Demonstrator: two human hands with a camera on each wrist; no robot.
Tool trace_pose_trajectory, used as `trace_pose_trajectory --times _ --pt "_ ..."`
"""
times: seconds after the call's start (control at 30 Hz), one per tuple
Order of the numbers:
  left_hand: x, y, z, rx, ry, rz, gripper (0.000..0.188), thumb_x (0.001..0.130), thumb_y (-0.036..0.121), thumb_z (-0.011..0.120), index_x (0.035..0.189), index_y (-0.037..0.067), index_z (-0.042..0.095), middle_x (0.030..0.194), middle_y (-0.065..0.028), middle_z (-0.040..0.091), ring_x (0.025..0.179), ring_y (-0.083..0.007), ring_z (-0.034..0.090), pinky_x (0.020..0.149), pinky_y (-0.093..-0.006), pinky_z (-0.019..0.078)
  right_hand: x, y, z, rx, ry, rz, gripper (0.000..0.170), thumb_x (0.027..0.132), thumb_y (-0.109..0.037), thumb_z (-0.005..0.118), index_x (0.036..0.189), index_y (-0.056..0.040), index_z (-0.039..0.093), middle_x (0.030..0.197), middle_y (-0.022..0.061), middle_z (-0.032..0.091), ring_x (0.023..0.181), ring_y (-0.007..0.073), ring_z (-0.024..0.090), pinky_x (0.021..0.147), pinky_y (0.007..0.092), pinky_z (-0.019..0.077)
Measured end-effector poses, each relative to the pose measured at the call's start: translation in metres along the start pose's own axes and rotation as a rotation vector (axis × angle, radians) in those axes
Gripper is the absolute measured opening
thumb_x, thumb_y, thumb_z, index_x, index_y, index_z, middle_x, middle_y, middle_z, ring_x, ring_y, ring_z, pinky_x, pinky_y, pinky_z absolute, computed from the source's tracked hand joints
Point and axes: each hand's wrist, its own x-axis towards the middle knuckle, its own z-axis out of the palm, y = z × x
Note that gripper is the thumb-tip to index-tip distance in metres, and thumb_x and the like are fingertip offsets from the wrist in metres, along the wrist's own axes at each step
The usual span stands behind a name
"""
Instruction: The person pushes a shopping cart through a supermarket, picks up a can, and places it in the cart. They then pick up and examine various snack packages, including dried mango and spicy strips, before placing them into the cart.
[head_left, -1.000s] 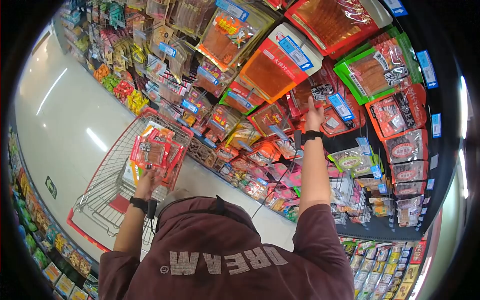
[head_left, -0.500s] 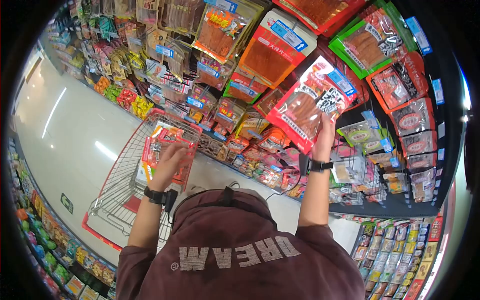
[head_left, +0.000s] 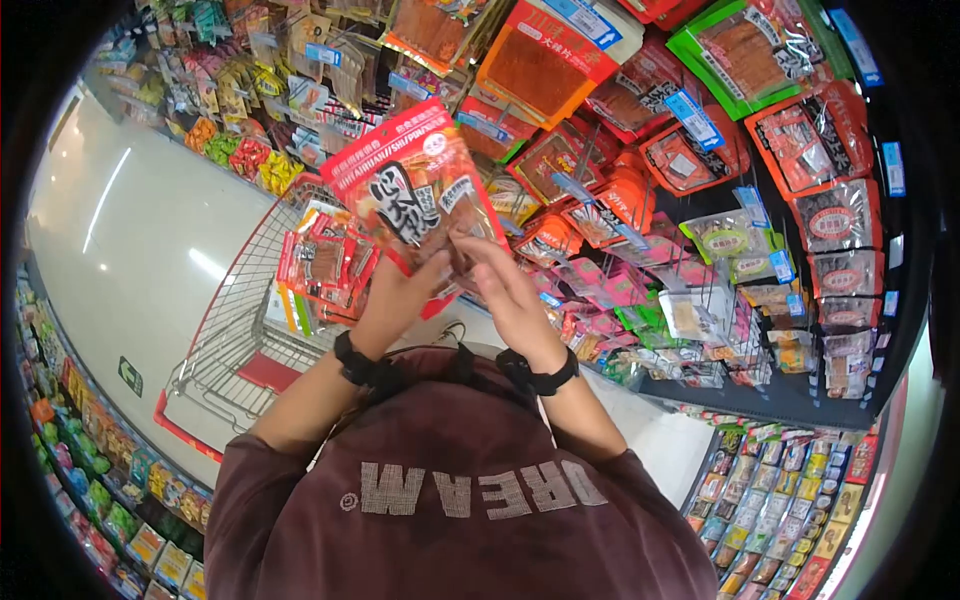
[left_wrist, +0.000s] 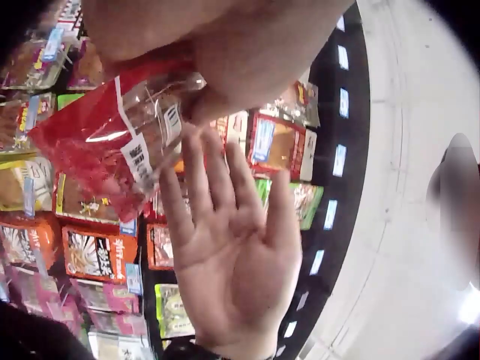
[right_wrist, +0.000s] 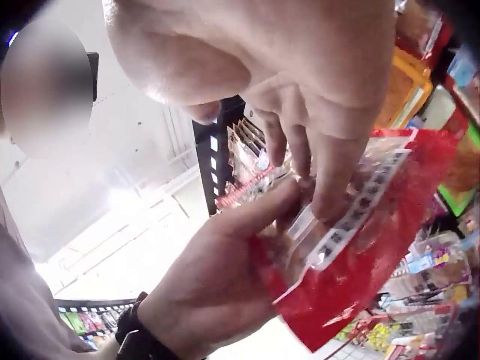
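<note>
A red snack packet (head_left: 420, 185) with large black lettering is tilted in front of the chest in the head view. My left hand (head_left: 392, 302) grips its lower edge. The right wrist view shows the left thumb (right_wrist: 259, 210) laid over the packet beside a white label strip. My right hand (head_left: 508, 305) is at the packet's lower right, its fingers straight and touching it. In the left wrist view the right palm (left_wrist: 236, 247) faces the camera, fingers spread, beside the red packet (left_wrist: 97, 142).
A wire shopping cart (head_left: 215, 345) stands at the left, holding several red packets (head_left: 325, 265). Hanging racks of packaged snacks (head_left: 560, 60) with blue price tags (head_left: 695, 118) rise ahead and to the right. A pale floor (head_left: 140, 230) runs along the aisle at the left.
The right hand has brought the packet from the rack leftward to the chest. My left hand has left the cart's packets and taken hold of this one; the right hand's fingers have straightened.
</note>
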Motion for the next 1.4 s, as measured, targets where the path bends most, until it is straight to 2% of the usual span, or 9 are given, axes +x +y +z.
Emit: trace_pose_trajectory --times 0.17,0.27,0.43,0.73,0.8,0.9,1.03,1.17,1.4 --pt "-0.018 0.014 -0.029 0.342 -0.061 -0.102 0.027 0.096 0.004 0.07 0.123 0.002 0.066 0.112 -0.0032 0.073 0.102 -0.01 0.068 0.087 -0.0289 0.0555 0.005 0.009 -0.013 -0.274 0.359 -0.115 0.048 0.097 -0.007 0.071 0.141 -0.0007 0.052 0.133 0.0122 0.062 0.117 0.0183 0.061 0.1 0.0348 0.0506" --pt "-0.024 0.013 -0.017 -0.019 -0.194 -0.183 0.032 0.095 0.008 0.074 0.126 0.003 0.066 0.115 -0.0037 0.073 0.102 -0.0105 0.068 0.088 -0.0289 0.0546 -0.005 0.01 -0.028 0.27 0.003 0.265 0.037 0.098 -0.009 0.071 0.132 -0.001 0.061 0.122 0.0051 0.067 0.107 0.0126 0.063 0.095 0.0307 0.051" --pt "-0.015 0.013 -0.016 0.108 -0.234 -0.197 0.037 0.098 0.012 0.072 0.132 0.003 0.062 0.115 -0.0026 0.072 0.1 -0.0105 0.067 0.089 -0.0297 0.0544 -0.01 0.023 -0.029 0.16 0.099 0.187 0.021 0.1 -0.016 0.07 0.116 -0.001 0.07 0.098 -0.0039 0.071 0.079 0.0057 0.06 0.072 0.0272 0.0508" --pt "-0.013 0.012 0.008 0.446 -0.165 0.167 0.084 0.085 0.015 0.084 0.153 0.009 0.035 0.144 -0.0085 0.051 0.133 -0.0191 0.05 0.109 -0.0371 0.0432 -0.02 0.025 -0.033 -0.097 0.159 0.135 0.03 0.101 -0.015 0.064 0.127 -0.0002 0.066 0.123 0.011 0.071 0.104 0.0186 0.069 0.091 0.0347 0.054" --pt "-0.013 0.01 0.021 0.281 -0.259 0.201 0.078 0.087 0.015 0.083 0.151 0.007 0.041 0.142 -0.007 0.055 0.129 -0.0178 0.054 0.105 -0.0361 0.0467 -0.008 -0.012 -0.024 -0.364 -0.034 -0.359 0.032 0.098 -0.012 0.066 0.128 -0.0005 0.065 0.131 0.0136 0.066 0.099 0.0222 0.071 0.09 0.0365 0.0556" --pt "-0.009 0.002 0.013 0.22 -0.107 0.038 0.053 0.093 0.011 0.076 0.14 0.002 0.054 0.128 -0.0064 0.066 0.112 -0.0149 0.064 0.092 -0.031 0.0543 -0.014 -0.014 -0.023 0.089 -0.037 -0.004 0.033 0.093 -0.009 0.072 0.124 -0.0002 0.066 0.135 0.0136 0.061 0.104 0.0224 0.069 0.092 0.0368 0.0551" --pt "-0.012 0.007 0.02 0.198 -0.021 -0.113 0.035 0.099 0.008 0.068 0.132 -0.001 0.061 0.116 -0.0057 0.072 0.102 -0.0115 0.068 0.084 -0.0277 0.0566 -0.013 0.023 -0.053 -0.262 0.354 -0.102 0.039 0.087 -0.001 0.078 0.124 0.0002 0.063 0.129 0.011 0.062 0.11 0.0159 0.065 0.096 0.0301 0.0516" --pt "-0.015 0.004 0.038 0.208 -0.078 -0.184 0.029 0.099 0.009 0.069 0.127 0.0 0.064 0.112 -0.0039 0.072 0.099 -0.01 0.067 0.08 -0.0273 0.0564 -0.016 0.022 -0.062 0.413 0.048 0.137 0.03 0.095 -0.007 0.074 0.122 0.0002 0.064 0.118 0.0031 0.068 0.105 0.0087 0.063 0.092 0.0283 0.0521" --pt "0.003 -0.018 0.08 0.391 0.002 -0.086 0.037 0.097 0.007 0.071 0.131 0.002 0.058 0.115 -0.0054 0.069 0.1 -0.0126 0.066 0.086 -0.0311 0.0565 -0.01 0.036 -0.112 0.072 0.068 0.132 0.03 0.098 -0.02 0.073 0.118 0.0008 0.068 0.107 0.0049 0.075 0.096 0.0098 0.067 0.086 0.0287 0.0532"
